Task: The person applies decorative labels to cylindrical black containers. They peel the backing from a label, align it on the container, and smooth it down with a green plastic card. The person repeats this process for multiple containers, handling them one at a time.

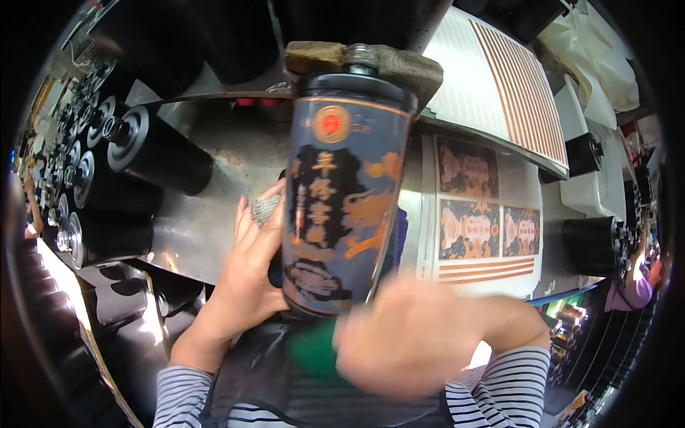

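A dark bottle (335, 207) with a decal in gold, orange and black lies tilted in front of me, its base toward me. Its neck rests in a notched, worn wooden block (410, 71). My left hand (246, 278) is closed against the bottle's left side near the base, some fingers hidden behind it. A grey striped wrap (265, 210) covers one of its fingers. At the base's right, my right hand (410, 339) is curled and smeared by motion. A blurred green thing (314, 349) sticks out at its fingers; its exact kind is unclear.
Several plain black bottles (160, 150) lie at the left on the metal table (235, 153). Printed decal sheets (471, 228) lie at the right, beneath a raised stack of striped sheets (499, 85). Another black bottle (591, 246) lies at the right edge.
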Demonstrator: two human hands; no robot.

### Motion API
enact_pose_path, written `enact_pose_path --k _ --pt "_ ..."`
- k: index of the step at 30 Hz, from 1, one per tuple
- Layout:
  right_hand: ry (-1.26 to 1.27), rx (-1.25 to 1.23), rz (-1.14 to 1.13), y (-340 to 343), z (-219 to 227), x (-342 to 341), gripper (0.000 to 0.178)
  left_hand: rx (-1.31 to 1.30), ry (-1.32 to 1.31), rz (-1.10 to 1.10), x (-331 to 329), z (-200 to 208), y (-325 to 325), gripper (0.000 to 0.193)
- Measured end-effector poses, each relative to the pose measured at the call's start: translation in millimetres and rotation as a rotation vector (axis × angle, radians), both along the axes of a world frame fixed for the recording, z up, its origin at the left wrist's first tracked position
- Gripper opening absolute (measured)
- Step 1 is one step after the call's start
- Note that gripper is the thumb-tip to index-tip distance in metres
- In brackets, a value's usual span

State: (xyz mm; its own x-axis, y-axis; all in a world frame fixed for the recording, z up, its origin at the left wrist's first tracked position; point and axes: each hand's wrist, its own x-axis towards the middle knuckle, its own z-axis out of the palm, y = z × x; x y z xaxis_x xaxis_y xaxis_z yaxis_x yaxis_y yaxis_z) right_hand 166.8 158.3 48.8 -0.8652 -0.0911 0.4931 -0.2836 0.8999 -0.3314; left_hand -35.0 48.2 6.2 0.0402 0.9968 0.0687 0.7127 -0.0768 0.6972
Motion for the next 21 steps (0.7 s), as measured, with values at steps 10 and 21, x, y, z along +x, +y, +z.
enact_pose_path --k 10,21 --pt "-0.212 0.065 -0.222 -20 21 -8 0.013 0.072 0.036 0.035 6 14 -1 0.108" --pt "0.307 -0.149 -0.269 2 5 -3 0.022 0.206 0.01 0.002 8 20 -4 0.107"
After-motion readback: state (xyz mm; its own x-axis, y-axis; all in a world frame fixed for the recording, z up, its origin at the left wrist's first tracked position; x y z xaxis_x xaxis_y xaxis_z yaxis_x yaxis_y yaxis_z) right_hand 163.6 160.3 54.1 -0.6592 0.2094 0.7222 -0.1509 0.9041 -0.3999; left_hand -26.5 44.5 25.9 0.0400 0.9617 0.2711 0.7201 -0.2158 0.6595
